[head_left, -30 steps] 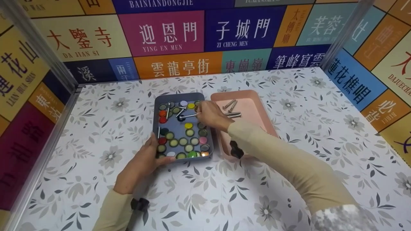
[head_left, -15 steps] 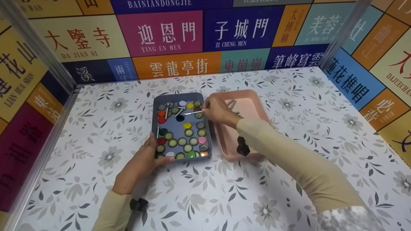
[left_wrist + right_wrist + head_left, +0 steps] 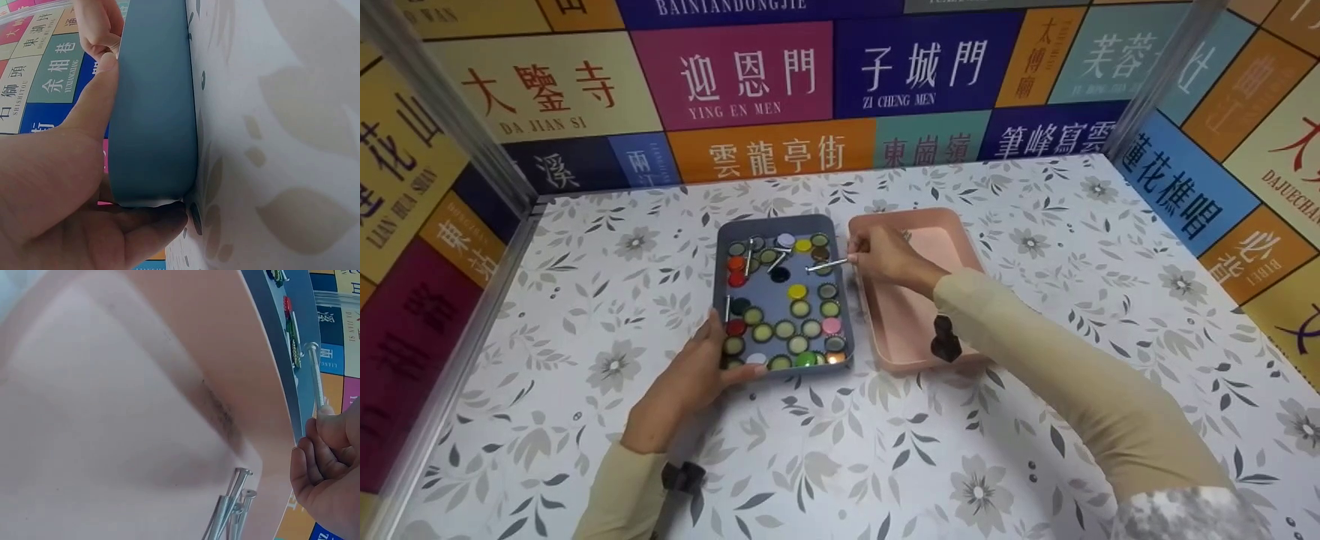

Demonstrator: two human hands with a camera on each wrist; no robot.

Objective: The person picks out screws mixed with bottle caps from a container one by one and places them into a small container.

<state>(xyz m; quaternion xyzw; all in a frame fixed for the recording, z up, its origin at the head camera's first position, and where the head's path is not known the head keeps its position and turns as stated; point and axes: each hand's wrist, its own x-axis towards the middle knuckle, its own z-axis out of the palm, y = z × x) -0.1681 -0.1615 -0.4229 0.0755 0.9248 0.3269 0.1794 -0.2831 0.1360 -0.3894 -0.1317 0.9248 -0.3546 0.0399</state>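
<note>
My right hand pinches a metal bolt between thumb and fingertips, above the right rim of the blue-grey tray. The bolt's flat head points away from the fingers, toward that tray. Inside the tray lie many bottle caps, some coloured side up, others showing pale undersides, along with several more bolts. At the tray's near left corner, my left hand grips it, thumb on the near rim and fingers against the left side.
Right beside the blue-grey tray stands a pink tray. Several bolts lie together in it, mostly hidden by my right hand in the head view. A floral cloth covers the table, and panels with printed characters rise behind.
My right hand has drawn rightward with the bolt, from over the middle of the blue-grey tray to its right rim. The left hand keeps its place at the corner.
</note>
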